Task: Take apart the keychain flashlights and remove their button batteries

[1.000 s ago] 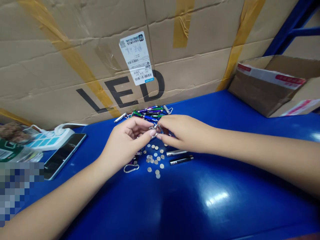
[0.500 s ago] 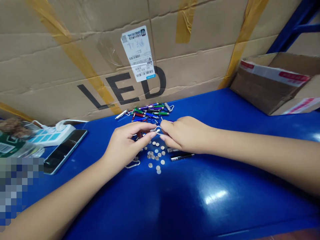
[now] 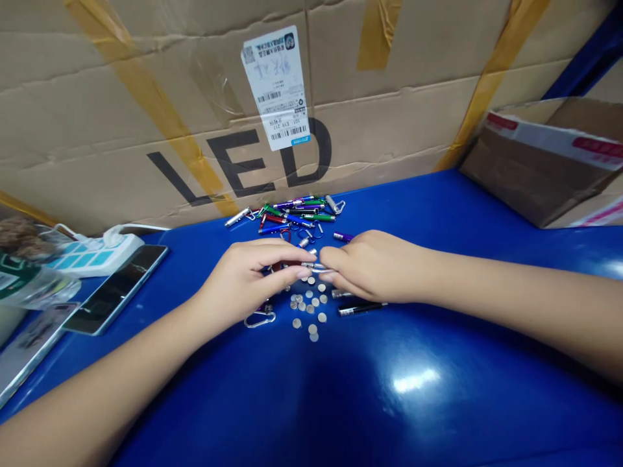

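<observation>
My left hand (image 3: 248,279) and my right hand (image 3: 374,264) meet over a blue surface (image 3: 413,337), fingertips pinched together on a small silver keychain light (image 3: 316,266) held between them. Just below lie several silver button cells (image 3: 306,308). A black mini light (image 3: 363,309) and a silver one lie under my right hand. A silver carabiner clip (image 3: 257,319) rests by my left palm. Behind the hands sits a pile of coloured keychain lights (image 3: 294,214) in green, red, blue and purple.
A big cardboard box marked LED (image 3: 146,97) walls off the back. A smaller open carton (image 3: 549,162) stands at the right. At the left lie a white power strip (image 3: 97,256), a phone (image 3: 117,288) and a packet (image 3: 29,279).
Both hands have dropped lower toward the button cells, still pinching the small silver piece together. The view has shifted a little, so the pile and boxes sit slightly differently.
</observation>
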Available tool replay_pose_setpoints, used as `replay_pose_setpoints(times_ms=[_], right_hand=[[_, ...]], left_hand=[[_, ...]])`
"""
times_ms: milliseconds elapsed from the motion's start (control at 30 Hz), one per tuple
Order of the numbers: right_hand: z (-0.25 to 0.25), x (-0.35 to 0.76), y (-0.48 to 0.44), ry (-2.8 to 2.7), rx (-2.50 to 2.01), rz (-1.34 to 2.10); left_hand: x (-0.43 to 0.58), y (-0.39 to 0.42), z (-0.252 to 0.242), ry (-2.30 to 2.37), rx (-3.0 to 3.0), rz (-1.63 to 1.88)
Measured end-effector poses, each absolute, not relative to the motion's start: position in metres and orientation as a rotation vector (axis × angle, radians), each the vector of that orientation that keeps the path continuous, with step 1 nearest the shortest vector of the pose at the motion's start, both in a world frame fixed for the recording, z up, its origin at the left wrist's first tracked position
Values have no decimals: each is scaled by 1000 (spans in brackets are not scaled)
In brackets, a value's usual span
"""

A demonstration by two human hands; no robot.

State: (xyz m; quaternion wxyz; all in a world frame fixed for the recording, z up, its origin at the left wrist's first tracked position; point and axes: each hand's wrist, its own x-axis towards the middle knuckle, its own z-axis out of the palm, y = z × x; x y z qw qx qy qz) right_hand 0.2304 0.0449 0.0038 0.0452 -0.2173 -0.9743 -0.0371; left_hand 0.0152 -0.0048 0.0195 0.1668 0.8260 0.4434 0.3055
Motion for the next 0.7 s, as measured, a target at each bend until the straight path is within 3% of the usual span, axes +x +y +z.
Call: replay_pose_setpoints(times_ms=[167, 467, 700], right_hand=[[11, 231, 44, -2839, -579, 403], [-1, 231, 47, -2966, -448, -174], [-7, 231, 48, -2893, -291, -181]], left_hand=[[16, -8, 28, 1262, 2393, 909], [9, -6, 33, 1139, 2350, 720], [15, -4, 31, 1246, 1968, 714]])
